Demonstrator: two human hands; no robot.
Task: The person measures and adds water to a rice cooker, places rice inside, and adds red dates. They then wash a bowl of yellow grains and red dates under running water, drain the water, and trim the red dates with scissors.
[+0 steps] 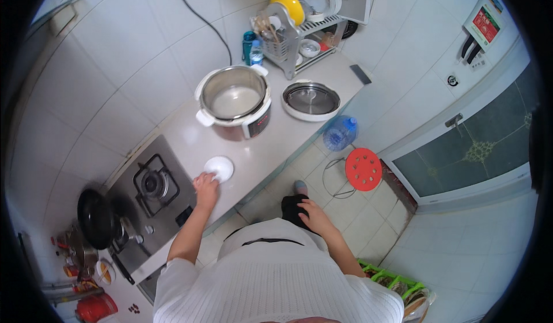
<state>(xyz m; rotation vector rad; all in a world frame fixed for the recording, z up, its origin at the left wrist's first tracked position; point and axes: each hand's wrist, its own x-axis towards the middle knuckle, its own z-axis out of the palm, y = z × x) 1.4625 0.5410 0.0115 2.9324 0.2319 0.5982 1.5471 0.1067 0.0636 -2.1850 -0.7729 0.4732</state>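
Note:
My left hand (206, 189) is at the near edge of a small white dish (222, 167) on the countertop, its fingers closed on the rim. Down by my dark-trousered leg, my right hand (317, 217) hangs with its fingers apart, holding nothing. Beyond the dish stands an electric pressure cooker (235, 96) without its lid, its metal inner pot showing and its front display lit. The cooker's round lid (311, 100) lies upside down to its right.
A gas hob (166, 206) with a black frying pan (96, 219) is at left. A dish rack (293, 42) stands at the back. On the floor are a blue water jug (339, 135), a red-topped stool (363, 169) and a green basket (391, 280). A closed door (466, 150) is right.

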